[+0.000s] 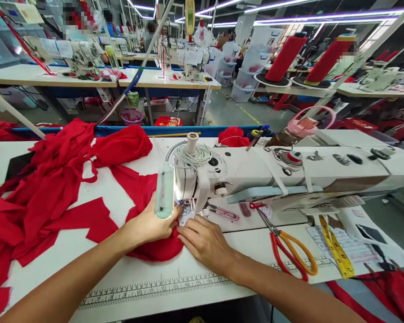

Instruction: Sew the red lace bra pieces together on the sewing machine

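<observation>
My left hand (151, 225) is closed on a piece of red fabric (156, 248), its fingers close to the needle plate of the sewing machine (245, 166). Opposite it, my right hand (204, 240) pinches the edge of the same piece with bent fingers. The presser foot (187, 205) sits just beyond both hands. A translucent pale green guard (164, 190) on the machine head hides part of my left hand. The red piece stretches back past my left wrist, and its lower edge curves in front of the needle area.
Heaped red fabric (60, 179) covers the table's left side. Scissors (286, 246) with orange and red handles, pink-handled thread snips (224, 212) and a yellow tape measure (336, 249) lie at right. A printed ruler (161, 287) runs along the front edge. Red thread cones (286, 58) stand behind.
</observation>
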`<state>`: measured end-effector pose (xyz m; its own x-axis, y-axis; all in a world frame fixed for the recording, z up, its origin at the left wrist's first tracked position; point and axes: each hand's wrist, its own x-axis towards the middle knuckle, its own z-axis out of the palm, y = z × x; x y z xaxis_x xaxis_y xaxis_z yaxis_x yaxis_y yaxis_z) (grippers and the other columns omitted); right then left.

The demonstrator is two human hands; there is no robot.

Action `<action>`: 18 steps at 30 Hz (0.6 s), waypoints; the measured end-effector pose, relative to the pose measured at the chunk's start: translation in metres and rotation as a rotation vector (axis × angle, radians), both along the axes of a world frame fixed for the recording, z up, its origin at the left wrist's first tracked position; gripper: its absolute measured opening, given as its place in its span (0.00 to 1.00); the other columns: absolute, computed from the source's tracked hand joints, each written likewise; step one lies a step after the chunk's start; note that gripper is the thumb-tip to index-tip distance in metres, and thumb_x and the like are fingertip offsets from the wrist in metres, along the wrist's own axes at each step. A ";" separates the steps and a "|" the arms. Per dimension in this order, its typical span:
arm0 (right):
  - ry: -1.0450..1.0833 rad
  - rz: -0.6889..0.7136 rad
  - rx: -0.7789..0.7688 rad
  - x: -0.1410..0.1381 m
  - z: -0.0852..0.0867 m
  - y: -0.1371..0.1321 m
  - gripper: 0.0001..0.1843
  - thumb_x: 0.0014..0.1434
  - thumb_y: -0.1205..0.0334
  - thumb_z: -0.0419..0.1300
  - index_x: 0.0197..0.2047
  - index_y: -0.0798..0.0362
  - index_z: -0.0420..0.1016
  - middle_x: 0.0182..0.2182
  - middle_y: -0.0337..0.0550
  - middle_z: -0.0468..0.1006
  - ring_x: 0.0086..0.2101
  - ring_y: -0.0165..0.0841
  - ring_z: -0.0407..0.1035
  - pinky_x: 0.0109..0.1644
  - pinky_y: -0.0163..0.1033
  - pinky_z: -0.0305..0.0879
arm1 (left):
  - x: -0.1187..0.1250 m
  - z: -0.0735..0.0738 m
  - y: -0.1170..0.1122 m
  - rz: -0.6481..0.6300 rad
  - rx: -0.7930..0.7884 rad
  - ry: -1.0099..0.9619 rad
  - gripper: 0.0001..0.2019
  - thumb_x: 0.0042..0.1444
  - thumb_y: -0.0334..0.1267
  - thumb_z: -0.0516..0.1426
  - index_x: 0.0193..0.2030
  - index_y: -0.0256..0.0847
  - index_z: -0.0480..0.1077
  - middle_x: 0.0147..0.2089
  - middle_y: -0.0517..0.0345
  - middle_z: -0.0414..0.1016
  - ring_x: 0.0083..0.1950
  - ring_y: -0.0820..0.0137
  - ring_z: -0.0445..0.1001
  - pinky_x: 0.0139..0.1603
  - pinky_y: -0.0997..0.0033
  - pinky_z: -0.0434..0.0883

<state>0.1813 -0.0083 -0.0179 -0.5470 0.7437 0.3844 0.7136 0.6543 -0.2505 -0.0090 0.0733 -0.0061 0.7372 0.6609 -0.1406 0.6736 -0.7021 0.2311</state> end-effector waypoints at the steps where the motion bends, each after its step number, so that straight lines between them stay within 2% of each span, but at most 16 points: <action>1: -0.002 0.009 0.031 0.001 -0.002 0.001 0.10 0.69 0.62 0.55 0.39 0.52 0.77 0.29 0.40 0.74 0.31 0.33 0.63 0.34 0.39 0.57 | -0.001 0.001 0.001 0.014 -0.004 -0.015 0.05 0.53 0.31 0.59 0.38 0.40 0.69 0.38 0.50 0.72 0.47 0.52 0.70 0.54 0.51 0.66; 4: -0.002 0.017 0.069 0.003 -0.003 0.003 0.09 0.69 0.62 0.56 0.41 0.52 0.77 0.28 0.38 0.72 0.30 0.33 0.63 0.34 0.39 0.55 | -0.007 0.008 0.003 0.041 -0.022 -0.077 0.07 0.57 0.38 0.59 0.41 0.41 0.69 0.43 0.52 0.73 0.50 0.54 0.70 0.57 0.53 0.64; 7: 0.009 -0.003 0.085 0.003 -0.002 0.002 0.08 0.69 0.63 0.56 0.44 0.52 0.77 0.29 0.38 0.73 0.30 0.32 0.64 0.34 0.40 0.53 | -0.013 0.014 -0.001 0.055 -0.025 -0.162 0.04 0.60 0.37 0.55 0.41 0.41 0.68 0.44 0.54 0.74 0.47 0.58 0.71 0.59 0.53 0.63; 9: -0.001 -0.007 0.098 0.002 -0.001 0.000 0.08 0.69 0.63 0.55 0.45 0.52 0.77 0.29 0.38 0.73 0.30 0.32 0.64 0.34 0.40 0.52 | -0.017 0.012 -0.005 0.064 0.009 -0.195 0.04 0.60 0.33 0.53 0.40 0.41 0.69 0.45 0.53 0.74 0.47 0.58 0.71 0.60 0.51 0.62; 13: -0.042 -0.033 0.115 0.000 -0.001 -0.002 0.10 0.70 0.65 0.53 0.43 0.52 0.76 0.33 0.40 0.76 0.30 0.31 0.64 0.36 0.41 0.53 | -0.019 0.001 -0.009 0.114 0.062 -0.245 0.06 0.57 0.31 0.54 0.39 0.41 0.70 0.45 0.51 0.73 0.52 0.55 0.67 0.61 0.49 0.62; 15: -0.037 -0.040 0.134 -0.001 -0.002 -0.003 0.11 0.70 0.66 0.52 0.44 0.53 0.76 0.39 0.43 0.79 0.34 0.32 0.67 0.39 0.42 0.54 | -0.019 -0.001 -0.009 0.138 0.063 -0.257 0.05 0.58 0.31 0.54 0.38 0.40 0.71 0.43 0.50 0.72 0.52 0.54 0.67 0.60 0.49 0.63; 18: -0.018 -0.018 0.152 -0.002 -0.004 -0.002 0.12 0.70 0.68 0.51 0.46 0.53 0.76 0.44 0.44 0.80 0.43 0.33 0.69 0.43 0.41 0.54 | -0.017 0.004 -0.012 0.178 0.099 -0.282 0.05 0.60 0.34 0.54 0.40 0.40 0.71 0.44 0.50 0.70 0.51 0.54 0.67 0.58 0.49 0.65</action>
<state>0.1791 -0.0103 -0.0215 -0.5418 0.6876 0.4834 0.7293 0.6705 -0.1364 -0.0261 0.0610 -0.0023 0.6102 0.7826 0.1232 0.7067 -0.6080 0.3619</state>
